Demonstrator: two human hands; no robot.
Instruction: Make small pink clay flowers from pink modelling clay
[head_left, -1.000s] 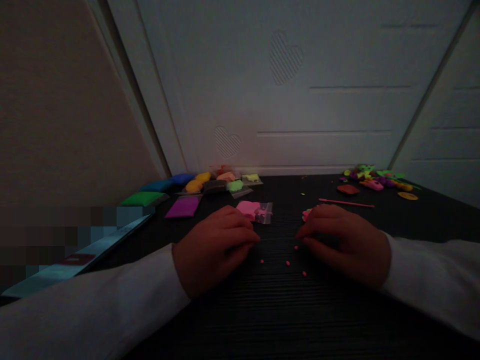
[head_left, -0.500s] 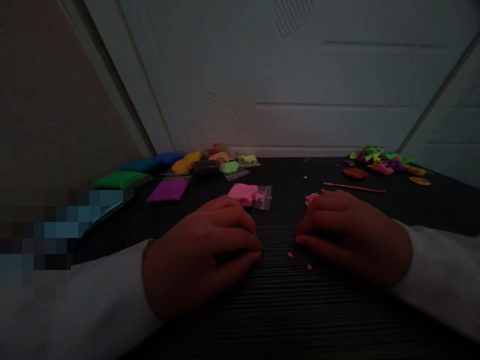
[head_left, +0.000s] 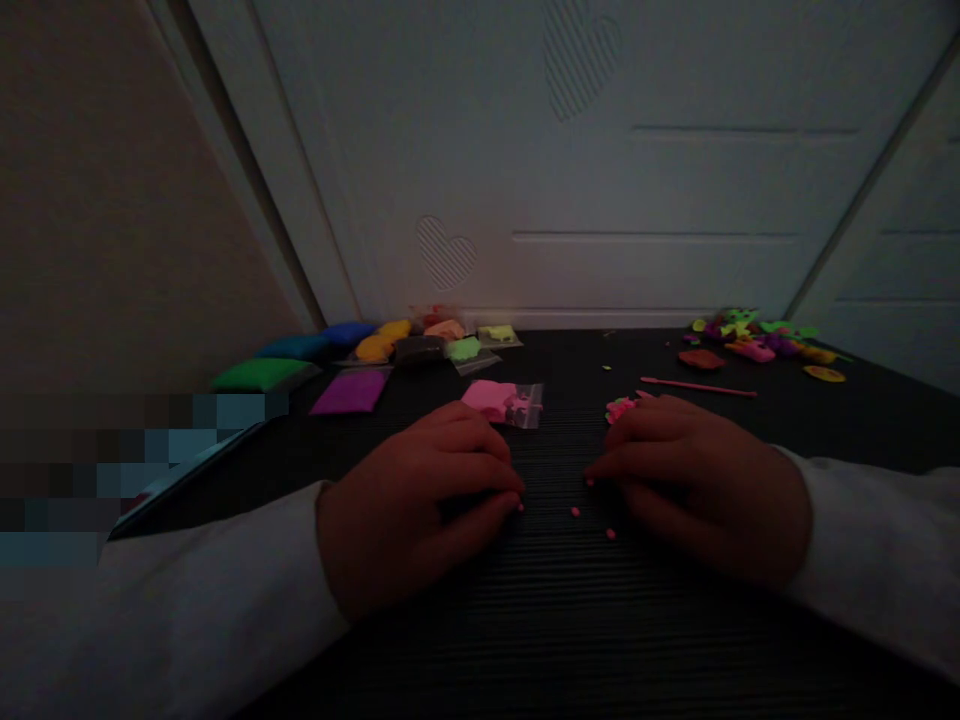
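Note:
Both my hands rest on a dark ribbed table [head_left: 525, 620], in white sleeves. My left hand [head_left: 420, 500] is curled, its fingers drawn in over the thumb, and a tiny pink clay ball [head_left: 520, 508] sits right at the thumb tip. My right hand [head_left: 697, 480] is also curled, fingers pressed together, with another pink ball [head_left: 590, 483] at its fingertip. Two more pink balls [head_left: 574, 512] lie loose on the table between the hands. Whether either hand holds anything inside is hidden. A pink clay lump [head_left: 619, 408] shows just behind my right hand.
A small bag of pink clay [head_left: 502, 400] lies beyond my left hand. Behind it are a purple pack [head_left: 349, 391], a green pack [head_left: 259, 374] and several other coloured packs. A pink stick [head_left: 697, 387] and shaped clay pieces [head_left: 750, 340] lie at the far right. A white panelled wall stands behind.
The view shifted a little. My left hand drew its thumb tip up to a pink ball. My right fingertip stays beside another ball.

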